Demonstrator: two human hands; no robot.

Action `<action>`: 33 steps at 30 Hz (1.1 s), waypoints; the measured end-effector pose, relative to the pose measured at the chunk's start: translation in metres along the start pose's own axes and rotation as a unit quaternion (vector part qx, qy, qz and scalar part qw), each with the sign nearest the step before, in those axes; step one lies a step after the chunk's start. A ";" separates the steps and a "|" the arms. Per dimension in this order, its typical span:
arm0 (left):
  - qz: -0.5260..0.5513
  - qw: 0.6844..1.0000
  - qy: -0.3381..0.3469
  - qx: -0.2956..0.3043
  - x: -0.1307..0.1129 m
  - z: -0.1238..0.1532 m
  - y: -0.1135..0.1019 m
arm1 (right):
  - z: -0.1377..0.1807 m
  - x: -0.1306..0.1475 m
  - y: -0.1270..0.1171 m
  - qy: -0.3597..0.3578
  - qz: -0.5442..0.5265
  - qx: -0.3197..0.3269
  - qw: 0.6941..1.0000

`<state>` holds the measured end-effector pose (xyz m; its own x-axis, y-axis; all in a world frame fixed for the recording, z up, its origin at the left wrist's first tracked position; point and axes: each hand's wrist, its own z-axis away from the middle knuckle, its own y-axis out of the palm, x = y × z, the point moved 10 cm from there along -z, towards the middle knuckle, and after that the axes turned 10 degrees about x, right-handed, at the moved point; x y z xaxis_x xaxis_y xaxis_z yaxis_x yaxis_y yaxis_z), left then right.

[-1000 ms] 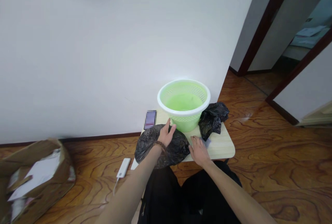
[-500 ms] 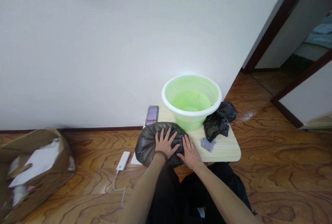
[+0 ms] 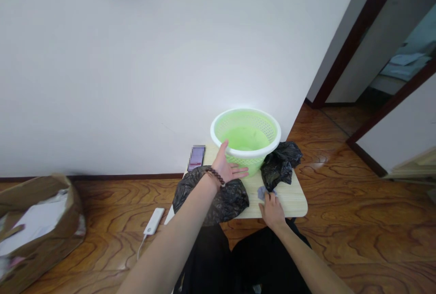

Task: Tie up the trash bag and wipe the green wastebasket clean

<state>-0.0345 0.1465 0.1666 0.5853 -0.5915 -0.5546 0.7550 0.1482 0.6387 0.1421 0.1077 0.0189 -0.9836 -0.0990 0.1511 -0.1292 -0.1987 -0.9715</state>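
Observation:
A green plastic basket (image 3: 245, 137) with a white rim stands on a small light wooden table (image 3: 289, 198). In front of it lies a flattened dark plastic bag (image 3: 211, 194). My left hand (image 3: 227, 166) is raised over that bag with fingers spread, its thumb next to the basket's wall; it wears a bead bracelet. My right hand (image 3: 272, 208) rests on the table with its fingers on a small grey-blue scrap (image 3: 262, 191). A crumpled black bag (image 3: 279, 163) lies right of the basket.
A phone (image 3: 196, 157) lies at the table's back left corner. On the wooden floor, a white power bank (image 3: 154, 221) with a cable sits left of the table. A brown paper bag (image 3: 37, 226) with papers is at far left. A doorway opens at right.
Both hands have left the flattened bag. My left hand rose toward the basket's side, and my right hand slid right to the grey-blue scrap.

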 end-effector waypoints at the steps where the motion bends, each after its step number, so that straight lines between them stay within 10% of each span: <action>1: 0.006 1.000 -0.008 -0.020 0.001 -0.002 0.003 | 0.000 -0.002 0.005 0.004 0.005 0.009 1.000; 7: 0.062 0.997 0.041 0.007 0.006 -0.006 0.014 | 0.003 -0.004 0.009 -0.021 -0.074 0.065 0.995; 11: 0.111 0.989 0.094 0.041 0.019 0.017 0.012 | 0.006 -0.020 -0.027 -0.029 -0.323 -0.023 0.946; 18: 0.138 0.962 0.234 0.021 0.034 0.081 0.001 | 0.007 -0.049 -0.075 0.032 -0.829 -0.089 0.551; 22: 0.111 0.954 0.267 -0.079 0.060 0.120 -0.028 | 0.025 -0.043 -0.108 -0.004 -0.909 -0.084 0.408; 26: 0.099 0.942 0.298 -0.120 0.092 0.153 -0.044 | 0.056 -0.038 -0.157 -0.062 -0.869 -0.122 0.475; 33: 0.050 0.937 0.329 -0.103 0.121 0.202 -0.028 | 0.172 -0.002 -0.281 -0.175 -0.445 -0.360 0.801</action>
<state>-0.0442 -0.0894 0.1890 0.6601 0.0408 -0.7501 0.6887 0.3658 0.6259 0.2025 -0.0037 0.3227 -0.3821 -0.5225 0.7622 -0.9229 0.2584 -0.2855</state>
